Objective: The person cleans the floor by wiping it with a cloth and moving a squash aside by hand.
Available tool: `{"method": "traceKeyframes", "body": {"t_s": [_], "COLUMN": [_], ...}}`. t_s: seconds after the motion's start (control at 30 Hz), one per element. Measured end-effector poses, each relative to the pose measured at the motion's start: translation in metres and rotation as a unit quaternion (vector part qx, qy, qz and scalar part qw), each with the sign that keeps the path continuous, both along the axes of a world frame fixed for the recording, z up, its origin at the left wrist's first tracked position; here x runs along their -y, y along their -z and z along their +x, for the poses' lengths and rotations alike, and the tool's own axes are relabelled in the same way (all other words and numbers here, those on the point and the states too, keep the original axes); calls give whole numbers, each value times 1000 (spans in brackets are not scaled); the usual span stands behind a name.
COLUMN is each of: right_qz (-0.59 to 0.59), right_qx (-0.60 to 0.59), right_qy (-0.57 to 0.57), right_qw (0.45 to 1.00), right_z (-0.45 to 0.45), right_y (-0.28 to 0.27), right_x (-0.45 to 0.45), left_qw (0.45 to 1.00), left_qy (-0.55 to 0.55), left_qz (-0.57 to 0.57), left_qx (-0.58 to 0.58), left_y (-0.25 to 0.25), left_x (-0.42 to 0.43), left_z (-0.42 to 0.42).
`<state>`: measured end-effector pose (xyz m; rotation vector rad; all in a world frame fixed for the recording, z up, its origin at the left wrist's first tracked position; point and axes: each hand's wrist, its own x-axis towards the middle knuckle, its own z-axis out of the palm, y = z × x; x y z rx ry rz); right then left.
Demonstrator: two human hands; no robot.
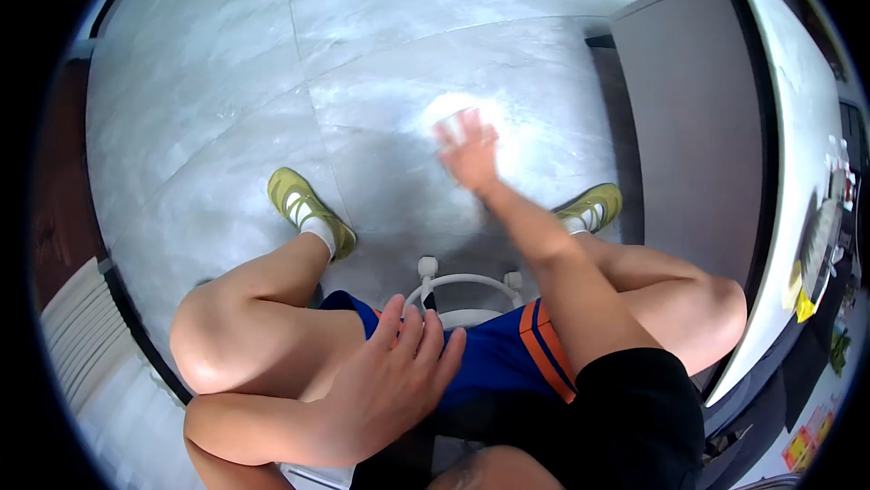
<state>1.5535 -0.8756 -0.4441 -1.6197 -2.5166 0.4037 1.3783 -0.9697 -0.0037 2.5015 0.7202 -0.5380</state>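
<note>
My right hand (469,153) reaches forward above the grey tiled floor (381,155), fingers spread and slightly blurred, with nothing in it. It is over a bright reflection between my two feet. My left hand (399,368) is nearer to me, over the blue shorts (489,363) with orange stripes. Its fingers are apart and extended, and it holds nothing. Whether it touches the shorts, I cannot tell. An olive-green shoe (308,209) is on my left foot, and another olive-green shoe (594,206) is on my right.
A white-topped table (797,119) with a grey side panel (693,110) stands close on the right, small items along its far side. Below my seat shows a white chair base (471,282) with casters. White ribbed material (86,327) lies at left.
</note>
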Motion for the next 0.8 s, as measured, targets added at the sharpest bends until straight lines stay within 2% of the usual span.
{"method": "traceKeyframes", "body": {"t_s": [0.13, 0.23, 0.33, 0.4, 0.47, 0.53, 0.6, 0.63, 0.67, 0.73, 0.8], "right_qz": [-74, -45, -160, -60, -39, -1, -69, -165, -261, -113, -157], "right_qx": [-20, -36, 8, 29, 129, 167, 92, -13, -116, -64, -44], "right_qy": [-128, -140, -76, 106, 194, 282, 374, 428, 470, 504, 559], "right_qw": [989, 989, 984, 992, 972, 945, 920, 889, 835, 854, 813], "right_z": [-58, -44, 5, 49, 101, 162, 213, 241, 261, 265, 243], "right_y": [-35, -30, -42, -9, -22, 6, 2, 5, 10, 20, -7], "right_x": [60, 53, 0, -20, -50, -72, -93, -109, -124, -141, -159], "left_qw": [999, 998, 998, 999, 999, 998, 997, 996, 995, 993, 991], "left_qy": [27, 14, 3, -4, -17, -38, -33, -32, -28, -22, 5], "left_qz": [33, 51, 40, 17, -5, -23, -24, -25, -33, -50, -60], "left_qx": [-27, -24, -43, -38, -38, -42, -66, -79, -87, -107, -116], "left_y": [-1, 6, 8, 11, 14, 18, 21, 23, 26, 30, 30], "left_x": [-6, -9, -5, -5, -5, -5, -8, -8, -7, -3, -4], "left_z": [10, 19, 14, 11, 6, 1, -4, -6, -7, -8, -7]}}
